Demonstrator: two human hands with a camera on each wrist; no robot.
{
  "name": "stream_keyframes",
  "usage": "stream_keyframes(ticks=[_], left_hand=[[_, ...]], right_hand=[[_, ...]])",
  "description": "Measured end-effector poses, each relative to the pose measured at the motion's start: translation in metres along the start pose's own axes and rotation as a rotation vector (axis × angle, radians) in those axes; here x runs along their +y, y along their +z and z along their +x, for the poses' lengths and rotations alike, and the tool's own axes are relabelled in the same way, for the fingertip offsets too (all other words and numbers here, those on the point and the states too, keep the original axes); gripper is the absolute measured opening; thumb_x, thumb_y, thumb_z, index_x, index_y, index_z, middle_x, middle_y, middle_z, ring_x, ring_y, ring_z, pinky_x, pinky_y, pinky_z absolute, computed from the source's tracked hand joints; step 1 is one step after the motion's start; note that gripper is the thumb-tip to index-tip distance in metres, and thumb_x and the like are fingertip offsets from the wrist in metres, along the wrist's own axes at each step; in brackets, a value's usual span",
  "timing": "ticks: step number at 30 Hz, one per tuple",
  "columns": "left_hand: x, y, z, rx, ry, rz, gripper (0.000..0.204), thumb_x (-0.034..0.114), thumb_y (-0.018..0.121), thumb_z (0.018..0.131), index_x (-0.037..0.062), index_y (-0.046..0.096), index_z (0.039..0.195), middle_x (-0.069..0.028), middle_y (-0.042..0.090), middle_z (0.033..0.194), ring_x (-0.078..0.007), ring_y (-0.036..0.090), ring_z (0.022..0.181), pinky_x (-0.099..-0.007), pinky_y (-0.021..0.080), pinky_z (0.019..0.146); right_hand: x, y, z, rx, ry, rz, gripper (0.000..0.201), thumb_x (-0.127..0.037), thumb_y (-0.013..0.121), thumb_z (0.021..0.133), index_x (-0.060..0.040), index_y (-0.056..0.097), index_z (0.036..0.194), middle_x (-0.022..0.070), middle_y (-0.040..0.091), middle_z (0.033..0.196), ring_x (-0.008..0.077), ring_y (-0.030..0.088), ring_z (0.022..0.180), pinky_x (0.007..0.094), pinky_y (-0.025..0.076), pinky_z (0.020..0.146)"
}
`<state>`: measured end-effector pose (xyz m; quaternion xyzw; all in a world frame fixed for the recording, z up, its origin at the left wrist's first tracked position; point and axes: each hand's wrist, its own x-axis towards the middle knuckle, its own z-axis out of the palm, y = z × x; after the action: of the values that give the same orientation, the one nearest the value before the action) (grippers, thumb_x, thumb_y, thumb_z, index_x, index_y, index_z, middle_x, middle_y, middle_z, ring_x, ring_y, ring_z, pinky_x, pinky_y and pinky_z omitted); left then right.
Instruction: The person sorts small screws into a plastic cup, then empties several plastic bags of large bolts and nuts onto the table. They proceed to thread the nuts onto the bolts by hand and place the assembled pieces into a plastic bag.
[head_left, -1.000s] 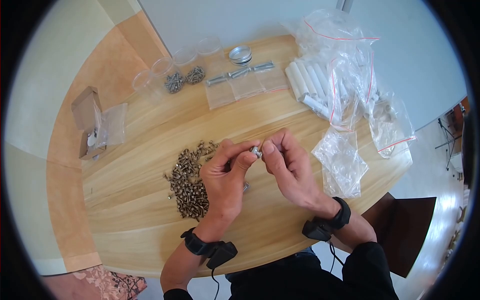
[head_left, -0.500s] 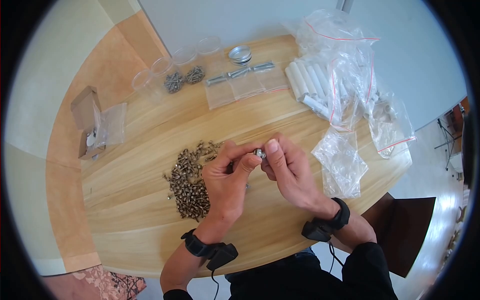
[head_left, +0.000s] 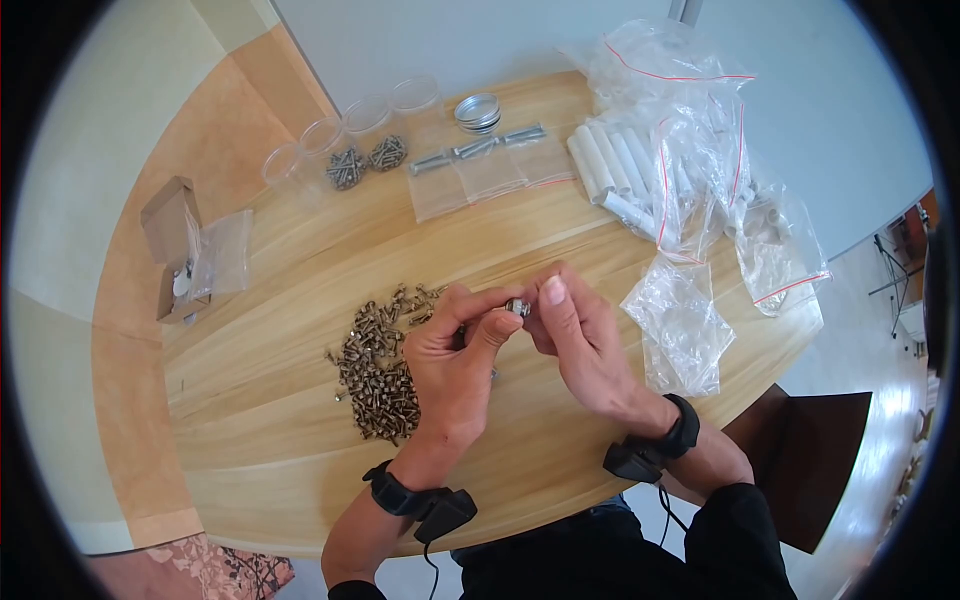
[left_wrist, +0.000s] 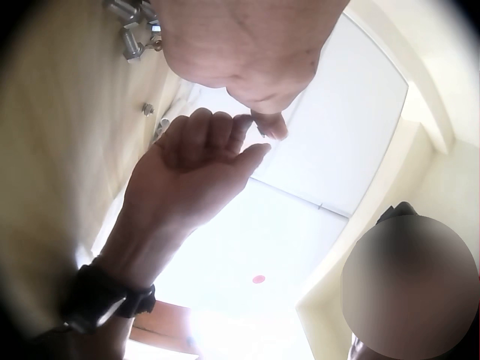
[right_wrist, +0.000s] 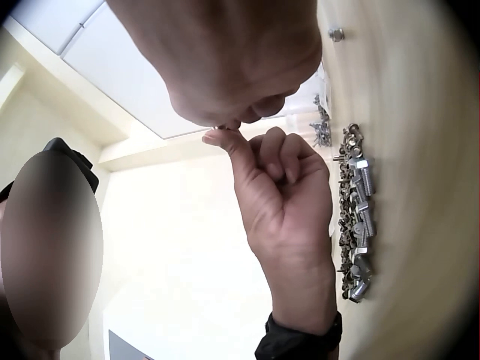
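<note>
Pinching metal fastener (head_left: 516,307), left hand (head_left: 450,365) steady, right hand (head_left: 585,345), thumb shifted away

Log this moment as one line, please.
left hand: pinches small metal part | right hand: fingers at the part | beside left hand: bolt pile | far side: clear jars, lids

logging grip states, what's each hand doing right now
left hand: closed, pinching a small metal fastener
right hand: fingers curled at the same fastener
</note>
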<state>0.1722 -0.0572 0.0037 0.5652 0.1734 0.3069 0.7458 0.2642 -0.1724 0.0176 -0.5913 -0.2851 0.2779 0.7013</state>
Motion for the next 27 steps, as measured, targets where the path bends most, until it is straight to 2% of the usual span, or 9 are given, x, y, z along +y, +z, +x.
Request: stream_keyframes(ticks=[4, 7, 10, 12, 15, 18, 21, 25, 27], left_hand=[[0.002, 0.000, 0.001, 0.019, -0.001, 0.023, 0.024, 0.012, 0.084, 0.085, 0.0058, 0.080, 0.108, 0.0090, 0.048, 0.078, -0.0029, 0.037, 0.069, -0.0218, 0.030, 0.059], [0.002, 0.001, 0.000, -0.014, 0.034, 0.041, 0.023, 0.012, 0.084, 0.086, 0.0062, 0.080, 0.108, 0.0088, 0.050, 0.078, -0.0024, 0.037, 0.068, -0.0215, 0.030, 0.058], [0.004, 0.002, 0.000, 0.031, -0.010, 0.059, 0.024, 0.012, 0.084, 0.086, 0.0063, 0.080, 0.108, 0.0088, 0.048, 0.078, -0.0024, 0.037, 0.068, -0.0218, 0.030, 0.058], [-0.001, 0.000, 0.000, -0.007, 0.044, 0.048, 0.023, 0.012, 0.083, 0.086, 0.0057, 0.080, 0.108, 0.0086, 0.049, 0.078, -0.0023, 0.038, 0.068, -0.0217, 0.030, 0.058], [0.004, 0.001, 0.000, 0.027, 0.003, 0.069, 0.023, 0.012, 0.083, 0.086, 0.0047, 0.079, 0.108, 0.0086, 0.050, 0.078, -0.0021, 0.038, 0.068, -0.0216, 0.030, 0.059], [0.001, 0.001, 0.000, -0.001, 0.046, 0.052, 0.022, 0.012, 0.083, 0.087, 0.0045, 0.079, 0.107, 0.0087, 0.050, 0.078, -0.0020, 0.038, 0.067, -0.0218, 0.031, 0.059], [0.006, 0.003, 0.000, 0.033, -0.012, 0.049, 0.022, 0.011, 0.083, 0.087, 0.0046, 0.079, 0.108, 0.0089, 0.050, 0.078, -0.0022, 0.038, 0.067, -0.0219, 0.032, 0.059], [0.005, 0.001, 0.000, 0.025, 0.024, 0.051, 0.022, 0.012, 0.083, 0.087, 0.0051, 0.079, 0.108, 0.0091, 0.051, 0.078, -0.0023, 0.038, 0.067, -0.0217, 0.033, 0.059], [0.001, 0.003, -0.002, -0.005, 0.023, 0.003, 0.023, 0.013, 0.083, 0.087, 0.0057, 0.079, 0.109, 0.0085, 0.053, 0.079, -0.0022, 0.039, 0.068, -0.0212, 0.033, 0.060]], right_hand=[[-0.004, 0.002, -0.001, -0.039, -0.055, -0.077, 0.031, -0.029, 0.047, 0.112, -0.0021, 0.057, 0.102, -0.0041, 0.048, 0.075, 0.0023, 0.039, 0.067, 0.0219, 0.034, 0.057], [0.000, 0.001, -0.001, -0.046, 0.042, 0.091, 0.025, -0.027, 0.052, 0.110, -0.0030, 0.057, 0.104, -0.0053, 0.048, 0.077, 0.0015, 0.039, 0.068, 0.0216, 0.034, 0.057], [0.002, 0.004, -0.001, -0.035, -0.057, -0.019, 0.028, -0.029, 0.048, 0.111, -0.0026, 0.057, 0.104, -0.0049, 0.049, 0.078, 0.0019, 0.040, 0.068, 0.0213, 0.035, 0.058], [0.000, 0.003, -0.001, -0.034, 0.047, 0.153, 0.026, -0.027, 0.052, 0.110, -0.0025, 0.057, 0.105, -0.0048, 0.050, 0.080, 0.0023, 0.041, 0.070, 0.0211, 0.036, 0.059], [-0.004, 0.006, -0.001, -0.006, 0.002, 0.008, 0.027, -0.027, 0.051, 0.111, -0.0018, 0.058, 0.105, -0.0045, 0.051, 0.081, 0.0029, 0.043, 0.072, 0.0214, 0.038, 0.061], [0.001, -0.001, -0.001, -0.052, 0.018, 0.030, 0.024, -0.025, 0.054, 0.109, -0.0020, 0.058, 0.106, -0.0052, 0.051, 0.082, 0.0022, 0.043, 0.073, 0.0211, 0.038, 0.061], [-0.001, 0.004, -0.002, -0.024, -0.037, 0.070, 0.024, -0.026, 0.054, 0.109, -0.0023, 0.059, 0.105, -0.0056, 0.051, 0.080, 0.0019, 0.042, 0.072, 0.0206, 0.036, 0.060], [0.006, -0.001, -0.002, -0.059, -0.002, 0.039, 0.024, -0.026, 0.055, 0.109, -0.0031, 0.059, 0.104, -0.0060, 0.051, 0.080, 0.0014, 0.042, 0.070, 0.0202, 0.035, 0.058], [0.009, -0.010, 0.001, -0.099, -0.003, 0.226, 0.023, -0.026, 0.055, 0.109, -0.0038, 0.059, 0.103, -0.0061, 0.051, 0.080, 0.0009, 0.041, 0.068, 0.0203, 0.034, 0.057]])
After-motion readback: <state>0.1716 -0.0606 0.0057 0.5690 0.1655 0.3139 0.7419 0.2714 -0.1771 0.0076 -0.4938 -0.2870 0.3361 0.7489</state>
